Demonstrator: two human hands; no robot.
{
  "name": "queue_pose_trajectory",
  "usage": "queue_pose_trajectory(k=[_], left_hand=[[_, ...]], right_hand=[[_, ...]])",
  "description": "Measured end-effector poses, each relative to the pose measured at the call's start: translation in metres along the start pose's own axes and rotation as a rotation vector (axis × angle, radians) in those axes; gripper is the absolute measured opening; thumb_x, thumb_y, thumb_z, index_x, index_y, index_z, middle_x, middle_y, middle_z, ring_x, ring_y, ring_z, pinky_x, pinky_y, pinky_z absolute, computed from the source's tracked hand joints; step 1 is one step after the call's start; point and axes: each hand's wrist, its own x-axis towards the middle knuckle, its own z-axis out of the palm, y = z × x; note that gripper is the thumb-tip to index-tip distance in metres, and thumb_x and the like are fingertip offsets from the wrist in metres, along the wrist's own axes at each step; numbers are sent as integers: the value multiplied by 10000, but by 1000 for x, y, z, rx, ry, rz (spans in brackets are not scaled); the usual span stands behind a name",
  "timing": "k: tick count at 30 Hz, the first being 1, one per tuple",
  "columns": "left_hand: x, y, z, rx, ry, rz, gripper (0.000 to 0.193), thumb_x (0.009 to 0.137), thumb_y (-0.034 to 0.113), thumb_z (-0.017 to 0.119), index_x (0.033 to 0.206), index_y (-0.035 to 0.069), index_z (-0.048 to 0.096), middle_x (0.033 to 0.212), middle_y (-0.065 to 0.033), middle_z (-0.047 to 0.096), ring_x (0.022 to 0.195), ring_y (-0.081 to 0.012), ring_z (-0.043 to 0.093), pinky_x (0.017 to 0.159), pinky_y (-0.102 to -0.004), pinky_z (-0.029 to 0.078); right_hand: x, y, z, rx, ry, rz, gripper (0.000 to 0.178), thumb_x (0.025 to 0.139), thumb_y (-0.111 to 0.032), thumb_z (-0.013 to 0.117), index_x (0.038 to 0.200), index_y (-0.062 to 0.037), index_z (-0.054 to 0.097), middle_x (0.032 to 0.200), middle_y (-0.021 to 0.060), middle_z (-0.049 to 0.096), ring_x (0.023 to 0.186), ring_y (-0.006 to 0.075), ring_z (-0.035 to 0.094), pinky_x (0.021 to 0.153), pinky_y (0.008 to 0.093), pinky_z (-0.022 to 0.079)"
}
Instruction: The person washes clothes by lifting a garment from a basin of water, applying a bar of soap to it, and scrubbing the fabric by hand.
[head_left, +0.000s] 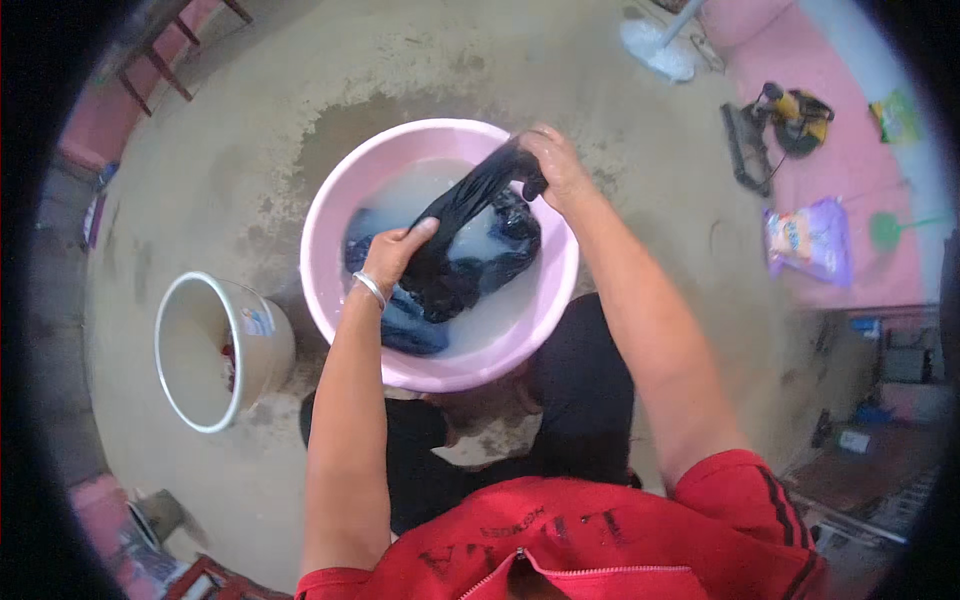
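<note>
Between my two hands a wet black garment (468, 200) is stretched over a pink basin (328, 330). My left hand (395, 252) grips its near left part, thumb on top, a silver bangle on the wrist. At the basin's far right rim my right hand (553, 165) is closed round the other end. The garment's lower folds hang into cloudy, greyish water (485, 335). Dark blue clothes (412, 332) lie soaking at the left and front of the basin, and more black cloth (515, 225) sits at the right. The exact kind of garment cannot be made out.
Left of the basin stands a whitish bucket (270, 335) with something reddish inside. A wet patch darkens the concrete floor (340, 130) behind the basin. At the right lie a purple packet (815, 240) and a yellow-black tool (800, 120). My knees flank the basin's near side.
</note>
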Motion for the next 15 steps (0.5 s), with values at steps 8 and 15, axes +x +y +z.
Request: queue_pose_trajectory(k=[8,15], left_hand=[[3,-85,61,-1723,-217,143,240,920,317,484,928,98,582,855,-55,610,795,-199,579,738,-371,482],[-12,-34,105,-1797,-9,-57,206,902,235,425,865,108,583,856,-97,610,843,-231,612,756,-408,495]], right_hand=[[-85,102,98,-1206,-642,-335,194,758,-159,518,708,-43,665,815,146,653,831,281,625,842,345,468],[-59,95,90,-1380,-209,-574,251,794,-199,525,620,-24,574,637,222,561,600,399,574,537,443,452]])
